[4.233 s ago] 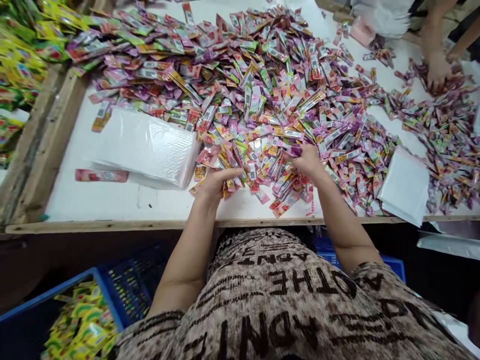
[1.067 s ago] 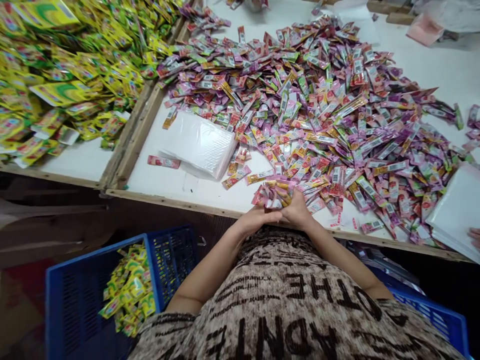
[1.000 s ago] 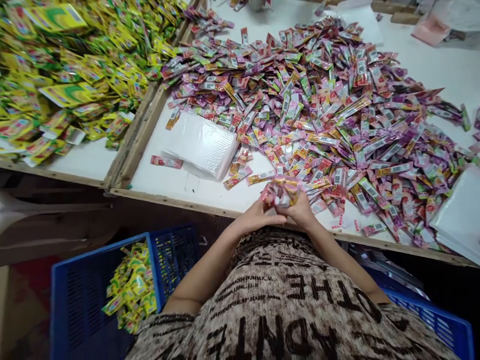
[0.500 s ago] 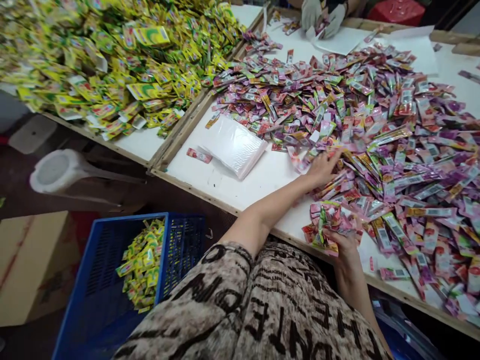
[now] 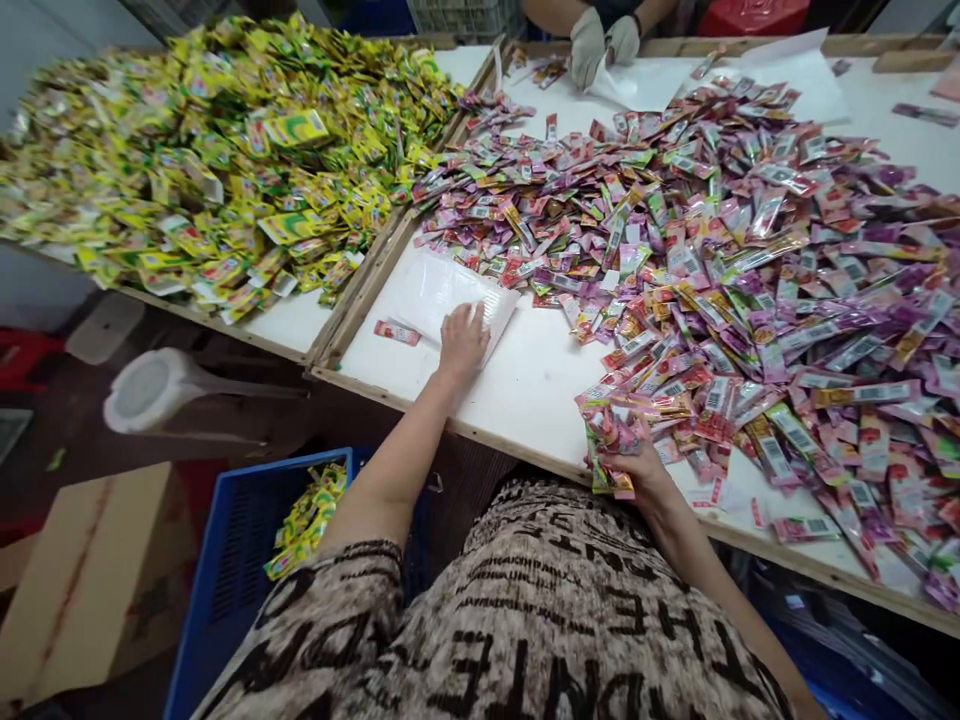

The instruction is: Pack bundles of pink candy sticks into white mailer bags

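My left hand [image 5: 463, 340] rests on the white padded bags [image 5: 431, 295], fingers apart and lying over their right-hand part. Close to the table's front edge, my right hand [image 5: 641, 465] is closed around a bunch of small candy sachets [image 5: 611, 425] in pink, red and green. The fingers hide part of that bunch. A wide heap of similar pink and purple sachets [image 5: 720, 260] spreads beyond and to the right of it. One red sachet [image 5: 396, 332] lies alone just left of the bags.
Wooden strips [image 5: 390, 255] edge the white table, dividing off a yellow sachet pile [image 5: 247, 160]. Below stand a blue crate [image 5: 217, 560] holding yellow sachets, a white stool [image 5: 142, 390] and a cardboard box [image 5: 97, 570]. Across the table, a person's gloved hands [image 5: 600, 48] handle a white bag.
My left hand has left the sachet heap and moved left onto the white bags. My right hand keeps its bunch, now slightly further left in view. The view has shifted a little.
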`<state>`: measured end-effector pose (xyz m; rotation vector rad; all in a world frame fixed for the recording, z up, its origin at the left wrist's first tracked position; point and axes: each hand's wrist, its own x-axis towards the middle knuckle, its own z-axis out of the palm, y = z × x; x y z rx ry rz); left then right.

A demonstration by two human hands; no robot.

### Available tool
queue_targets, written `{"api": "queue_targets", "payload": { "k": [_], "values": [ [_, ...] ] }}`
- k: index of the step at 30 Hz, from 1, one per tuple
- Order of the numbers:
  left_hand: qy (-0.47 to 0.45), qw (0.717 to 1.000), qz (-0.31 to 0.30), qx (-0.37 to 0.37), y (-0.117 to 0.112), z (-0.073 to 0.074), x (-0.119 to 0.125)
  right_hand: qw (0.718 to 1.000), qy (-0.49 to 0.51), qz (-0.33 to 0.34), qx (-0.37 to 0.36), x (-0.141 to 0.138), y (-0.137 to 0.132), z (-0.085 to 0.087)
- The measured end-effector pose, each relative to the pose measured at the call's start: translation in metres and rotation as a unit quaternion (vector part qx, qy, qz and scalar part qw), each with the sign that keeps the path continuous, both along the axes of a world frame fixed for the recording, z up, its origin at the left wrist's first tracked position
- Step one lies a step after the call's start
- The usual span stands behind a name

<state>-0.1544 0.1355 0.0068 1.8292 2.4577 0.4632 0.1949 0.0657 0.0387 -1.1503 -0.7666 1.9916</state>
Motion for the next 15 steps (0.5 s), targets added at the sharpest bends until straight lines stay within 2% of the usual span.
{"api": "queue_targets", "payload": {
  "k": [1, 3, 5, 7, 10, 12, 15],
  "values": [
    [0.013, 1.000, -0.013, -0.010, -0.003, -0.006, 0.000, 1.000, -0.001, 0.002, 0.001, -0.002, -0.001, 0.000],
    [0.047, 0.998, -0.035, -0.039, 0.000, -0.007, 0.001, 1.000, -0.010, -0.002, -0.002, -0.002, -0.005, -0.001],
    [0.062, 0.995, -0.040, -0.068, 0.010, 0.002, -0.001, 1.000, -0.024, -0.010, -0.008, 0.001, -0.008, -0.002],
    [0.047, 0.996, -0.020, -0.072, 0.018, 0.015, -0.007, 0.999, -0.043, -0.022, 0.002, 0.011, -0.008, -0.001],
    [-0.001, 0.999, 0.013, -0.049, 0.013, 0.027, -0.007, 0.993, -0.079, -0.071, 0.060, 0.038, -0.001, 0.009],
    [-0.030, 0.999, 0.006, -0.042, -0.002, 0.025, 0.012, 0.984, -0.088, -0.110, 0.109, 0.055, 0.007, 0.022],
    [-0.096, 0.994, -0.041, -0.033, -0.032, 0.011, 0.076, 0.981, -0.054, -0.102, 0.155, 0.055, 0.020, 0.045]
  ]
}}
